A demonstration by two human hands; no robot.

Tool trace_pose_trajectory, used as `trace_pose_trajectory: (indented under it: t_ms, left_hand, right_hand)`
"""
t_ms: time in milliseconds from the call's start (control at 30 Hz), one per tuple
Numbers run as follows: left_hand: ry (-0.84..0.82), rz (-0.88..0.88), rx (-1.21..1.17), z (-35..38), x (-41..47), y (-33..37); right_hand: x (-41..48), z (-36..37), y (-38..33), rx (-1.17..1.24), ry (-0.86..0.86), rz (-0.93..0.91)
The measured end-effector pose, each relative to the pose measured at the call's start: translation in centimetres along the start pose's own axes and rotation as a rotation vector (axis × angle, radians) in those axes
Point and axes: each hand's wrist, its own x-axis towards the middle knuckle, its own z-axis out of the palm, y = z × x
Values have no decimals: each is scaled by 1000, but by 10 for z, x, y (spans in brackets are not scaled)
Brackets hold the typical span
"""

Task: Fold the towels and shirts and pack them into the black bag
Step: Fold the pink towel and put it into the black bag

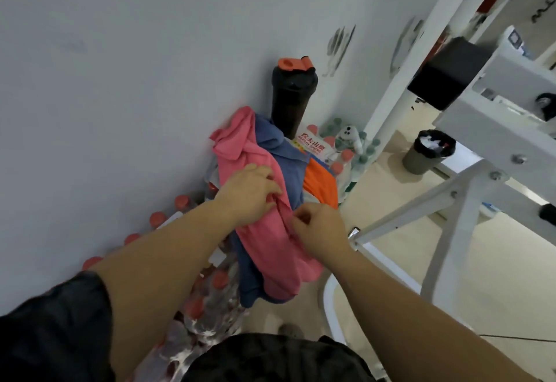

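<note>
Against the wall, head view: pink cloth (264,249) lies draped over blue cloth (290,171) atop bottle packs (207,300). The left hand (249,193) grips its fold, fingers curled; the right hand (322,229) pinches its edge, fingers bunched.

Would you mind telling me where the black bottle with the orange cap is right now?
In the head view, the black bottle stands by the wall, near centre frame, just beyond the pink cloth and blue cloth.

Soft matt pink cloth (264,231); apparently glossy plastic bottle (293,92); painted metal frame (469,189).
</note>
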Motion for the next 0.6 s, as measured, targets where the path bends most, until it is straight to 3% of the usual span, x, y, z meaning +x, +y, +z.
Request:
trace_pose_trajectory:
  t_ms: [100,233,333,433,600]
  left_hand:
    - [111,81,-66,-3,0,5]
    - [223,82,-179,-16,-9,16]
    - [298,-29,-363,-37,-28,31]
    - [256,-192,-505,-59,-58,47]
    - [339,-362,-364,-81,-115,81]
  right_hand:
    - [1,-16,0,133,21,-110]
    - [4,-46,-3,262,-111,-269]
    - [11,-60,-5,338,-169,-351]
    - [15,-69,-12,407,-245,-419]
    - [19,-69,-48,438,-409,-627]
